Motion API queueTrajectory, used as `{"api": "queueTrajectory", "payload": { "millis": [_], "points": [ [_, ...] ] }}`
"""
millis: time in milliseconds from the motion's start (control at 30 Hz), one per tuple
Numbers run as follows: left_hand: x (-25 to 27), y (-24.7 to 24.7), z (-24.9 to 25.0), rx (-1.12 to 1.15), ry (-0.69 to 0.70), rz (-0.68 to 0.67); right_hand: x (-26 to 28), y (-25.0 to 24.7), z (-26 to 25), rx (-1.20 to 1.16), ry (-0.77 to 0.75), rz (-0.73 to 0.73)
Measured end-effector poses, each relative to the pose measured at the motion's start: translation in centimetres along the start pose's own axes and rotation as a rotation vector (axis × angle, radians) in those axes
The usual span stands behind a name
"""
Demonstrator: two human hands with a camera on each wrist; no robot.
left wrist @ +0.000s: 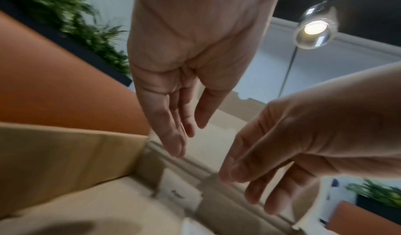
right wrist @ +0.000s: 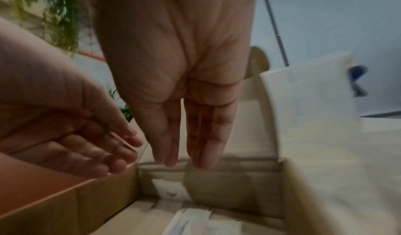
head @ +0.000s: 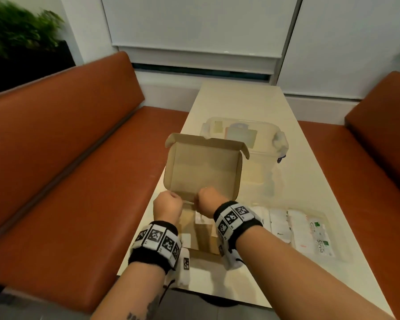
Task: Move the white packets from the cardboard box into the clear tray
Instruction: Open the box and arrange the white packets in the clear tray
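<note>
The cardboard box (head: 203, 167) stands on the table with its lid swung up and back. Both hands reach into its base near the hinge. My left hand (head: 169, 202) has straight fingers (left wrist: 173, 136) pointing down over the box's left back corner, holding nothing. My right hand (head: 207, 200) points its straight fingers (right wrist: 204, 153) down against the inner back wall. White packets (right wrist: 171, 189) lie on the box floor below the fingertips, one also showing in the left wrist view (left wrist: 180, 192). The clear tray (head: 340, 255) sits to the right with several white packets (head: 298, 229) in it.
A clear lidded container (head: 247, 135) stands behind the box lid. Orange bench seats (head: 79, 181) flank the narrow white table (head: 252, 100) on both sides. A plant (head: 16, 28) stands at the far left. A lamp (left wrist: 314, 29) hangs overhead.
</note>
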State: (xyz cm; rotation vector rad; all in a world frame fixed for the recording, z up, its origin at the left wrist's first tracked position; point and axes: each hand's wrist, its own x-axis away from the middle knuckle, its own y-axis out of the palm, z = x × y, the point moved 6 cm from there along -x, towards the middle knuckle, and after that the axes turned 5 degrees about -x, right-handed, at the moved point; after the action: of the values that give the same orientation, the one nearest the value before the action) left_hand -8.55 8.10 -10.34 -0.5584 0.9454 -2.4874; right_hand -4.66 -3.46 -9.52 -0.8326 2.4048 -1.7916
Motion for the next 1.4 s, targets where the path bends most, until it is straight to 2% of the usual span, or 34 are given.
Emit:
{"api": "queueTrajectory", "payload": {
  "millis": [167,433,667,833,933,1000,1100,1167,1300,1400],
  "points": [
    [-1.0,-0.7,-2.7,0.043,-0.056,-0.017,-1.9,2.3,-2.4,0.168,-0.017,-0.095],
    [-2.0,-0.1,-3.6,0.095,-0.028,-0.078,-2.6,2.7,-3.1,0.185,-0.008,-0.108],
    [-2.5,1.5,-2.6,0.289,-0.111,-0.191,-2.2,0.9,-3.6,0.048,-0.059,-0.020],
    [-2.7,1.6,-2.2,0.403,-0.142,-0.173,-1.4,-0.3,-3.7,-0.173,-0.128,0.008],
    [-2.8,1.0,-2.3,0.385,-0.102,-0.104,-1.5,-0.6,-2.5,-0.256,-0.053,0.008],
    [-2.8,0.9,-2.8,0.381,-0.103,-0.081,-1.8,-0.2,-1.4,-0.125,0.027,-0.052],
    [-2.5,1.2,-3.4,0.371,-0.127,-0.074,-2.2,1.4,-0.7,0.164,0.105,-0.243],
    [-2.1,1.6,-3.7,0.380,-0.145,-0.094,-2.4,2.4,-0.7,0.268,0.139,-0.315],
    [-2.0,1.8,-3.8,0.395,-0.160,-0.127,-3.6,3.9,-1.0,0.294,0.185,-0.290],
    [-2.1,1.5,-3.9,0.402,-0.167,-0.128,-4.2,4.7,-0.7,0.293,0.286,-0.313]
  ]
}}
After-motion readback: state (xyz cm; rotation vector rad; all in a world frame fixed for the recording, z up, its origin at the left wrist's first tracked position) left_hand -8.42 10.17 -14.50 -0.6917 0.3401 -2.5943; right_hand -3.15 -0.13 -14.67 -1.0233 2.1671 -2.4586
